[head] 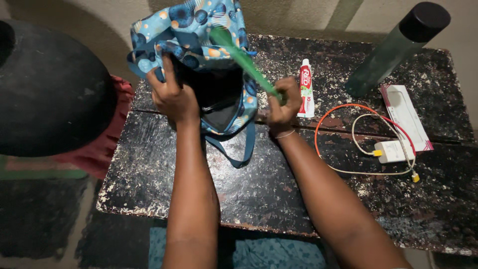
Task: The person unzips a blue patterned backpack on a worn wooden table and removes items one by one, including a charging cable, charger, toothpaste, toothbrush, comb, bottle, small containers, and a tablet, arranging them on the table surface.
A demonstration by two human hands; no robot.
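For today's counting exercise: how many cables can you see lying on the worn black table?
2. An orange cable loops right of the white toothpaste tube, and a cream cable with yellow plugs curls around the white charger block. More could be hidden inside the blue patterned bag.

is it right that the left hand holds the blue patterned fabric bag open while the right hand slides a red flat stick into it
Not quite: the flat stick is green, not red, as the head view shows. The rest holds: the left hand holds the blue patterned fabric bag open while the right hand slides the stick into it.
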